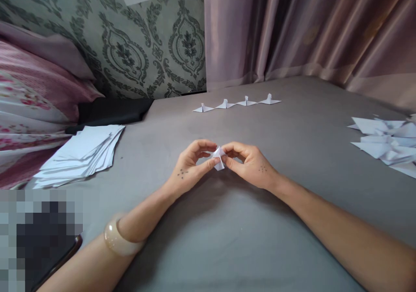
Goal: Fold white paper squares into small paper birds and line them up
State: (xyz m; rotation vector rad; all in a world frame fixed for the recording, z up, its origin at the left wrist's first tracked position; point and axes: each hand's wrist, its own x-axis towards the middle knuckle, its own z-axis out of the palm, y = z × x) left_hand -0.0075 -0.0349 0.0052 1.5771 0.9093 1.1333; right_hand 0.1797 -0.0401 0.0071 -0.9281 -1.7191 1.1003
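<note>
A small piece of folded white paper point(219, 158) is pinched between both hands near the middle of the view. My left hand point(193, 163) grips its left side with thumb and fingers. From the right, my right hand point(249, 162) pinches the other side the same way. The paper tapers to a point at the top, and its edges are partly hidden by the fingertips. Beyond the hands, several small folded paper figures point(225, 104) stand in a row on the grey surface, with pointed ends spread sideways.
A stack of white paper sheets point(81, 153) lies at the left, beside a black item point(110, 112). Several larger folded papers point(383, 142) are heaped at the right edge. The grey cloth surface point(208, 240) meets a curtain point(292, 32) and a patterned wall point(156, 49).
</note>
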